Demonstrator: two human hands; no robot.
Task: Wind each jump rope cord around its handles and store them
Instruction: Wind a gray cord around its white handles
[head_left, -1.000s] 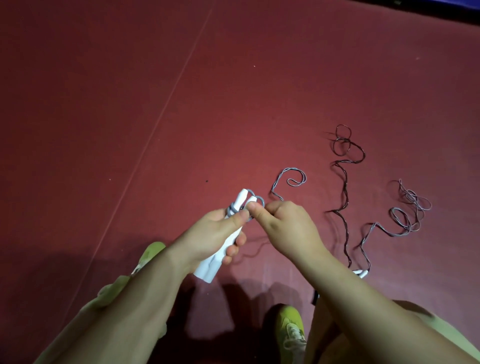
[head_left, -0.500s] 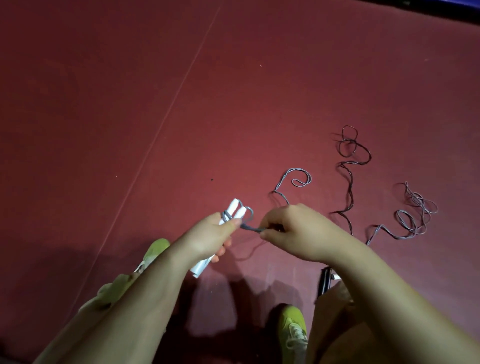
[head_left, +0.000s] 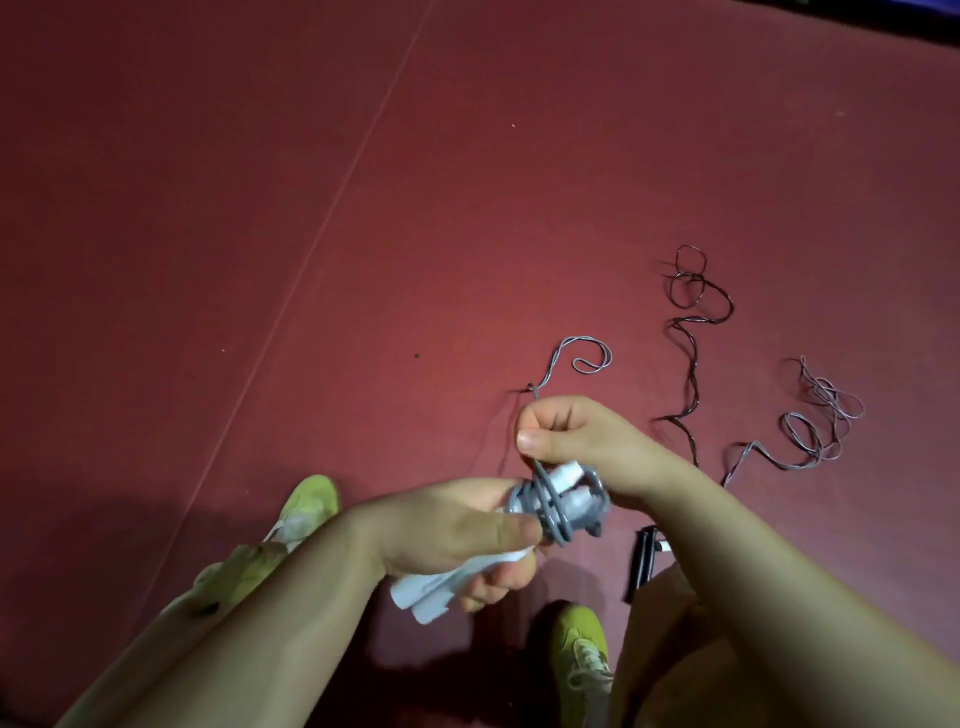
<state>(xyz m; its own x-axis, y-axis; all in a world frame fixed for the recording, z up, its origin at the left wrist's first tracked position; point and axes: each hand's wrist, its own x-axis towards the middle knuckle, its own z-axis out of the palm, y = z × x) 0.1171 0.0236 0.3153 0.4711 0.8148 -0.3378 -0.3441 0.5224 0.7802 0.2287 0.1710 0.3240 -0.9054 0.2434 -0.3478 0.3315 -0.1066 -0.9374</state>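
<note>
the red floor (head_left: 260, 208) fills the view, with the person's two yellow-green shoes (head_left: 306, 512) at its lower edge. lying loose on it to the right are a dark cord (head_left: 691, 332) and a grey-lilac cord (head_left: 810, 431), both unwound, with a black handle (head_left: 642, 561) just beside the right forearm. the left hand (head_left: 452, 530) grips the pair of white handles (head_left: 441, 587) together, and the right hand (head_left: 571, 441) pinches the grey cord (head_left: 550, 501) just above them. half a second ago the right hand was drawing the cord out sideways; now it has swung over the handle tops and several coils sit snug there (the free tail (head_left: 576, 353) on the floor looks shorter). so the first rope is partly wound, likely with several turns left, and the others wait.
</note>
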